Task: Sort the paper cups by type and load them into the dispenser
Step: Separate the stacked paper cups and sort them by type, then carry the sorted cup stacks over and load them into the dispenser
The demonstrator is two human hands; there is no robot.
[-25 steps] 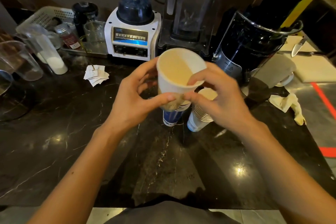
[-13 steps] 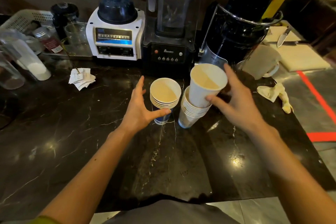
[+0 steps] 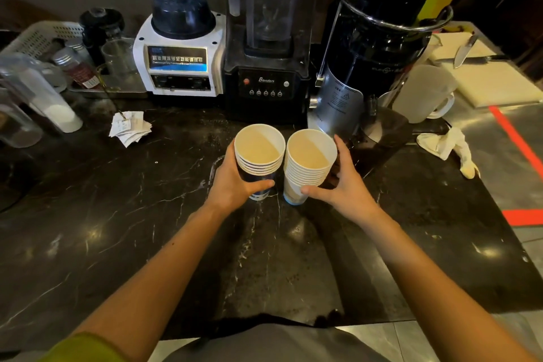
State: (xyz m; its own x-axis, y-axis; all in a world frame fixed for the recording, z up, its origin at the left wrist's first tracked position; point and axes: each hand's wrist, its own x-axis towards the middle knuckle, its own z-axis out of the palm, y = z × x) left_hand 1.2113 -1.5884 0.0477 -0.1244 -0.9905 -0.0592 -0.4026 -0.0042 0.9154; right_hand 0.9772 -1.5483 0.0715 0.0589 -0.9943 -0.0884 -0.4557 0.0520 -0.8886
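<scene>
**While each hand clasps a stack, the two cup types stand apart**

Because the sorting goes by type, the nested cups are gathered into two separate piles on the black veined marble surface [image 3: 141, 214]. They sit just in front of the black blender base [image 3: 266, 88] and the black-and-steel juicer [image 3: 379, 47].

The left hand [image 3: 232, 185] wraps the shorter stack of dark-blue paper cups [image 3: 260, 156], with its thumb curled across the near side and its fingers round the far side. The right hand [image 3: 343, 188] grips the taller stack of white paper cups [image 3: 308, 161], which has a pale blue foot. Its thumb is low on the front and its fingers reach up behind the rims.

The stacks are side by side with their rims nearly touching. Whether their bases rest on the surface or are just lifted is hard to tell from this angle.

Gripping each pile low on its body probably keeps the nested cups from sliding apart. One pile per hand keeps the types unmixed. No loose cups are visible, so the sorting looks finished. No dispenser is in view either, so loading seems not yet begun.
</scene>
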